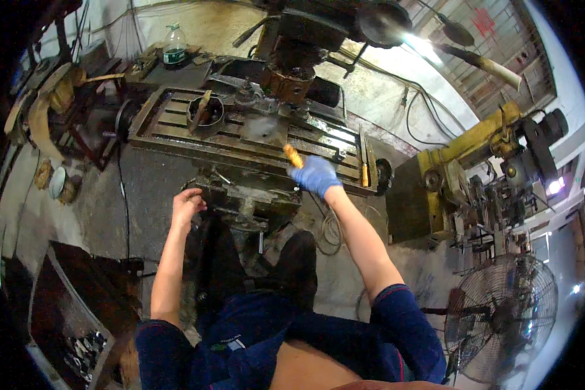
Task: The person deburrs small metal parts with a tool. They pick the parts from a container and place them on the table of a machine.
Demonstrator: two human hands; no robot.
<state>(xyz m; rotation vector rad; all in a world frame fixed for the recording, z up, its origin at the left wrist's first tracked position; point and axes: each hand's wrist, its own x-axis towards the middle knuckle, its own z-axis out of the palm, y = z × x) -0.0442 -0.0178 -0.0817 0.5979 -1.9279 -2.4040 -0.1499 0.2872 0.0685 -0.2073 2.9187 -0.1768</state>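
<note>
**Gloved hand with an orange-handled tool at the milling machine**

From the head camera: the right hand (315, 174), in a blue glove, has its grip closed round an orange-handled tool (293, 156); the handle sticks up and to the left out of the fist, just above the front edge of the slotted machine tabletop (175, 133); the working end of the tool is hidden by the glove. The bare left hand (187, 205) sits lower, beside the machine's knee under the tabletop; its fingers are curled, and I cannot tell whether it has hold of anything. On the tabletop stands a dark round tub (205, 114), well left of the tool; a plastic bottle (174, 45) stands behind the machine; a floor fan (507, 312) is off to the right.
</note>
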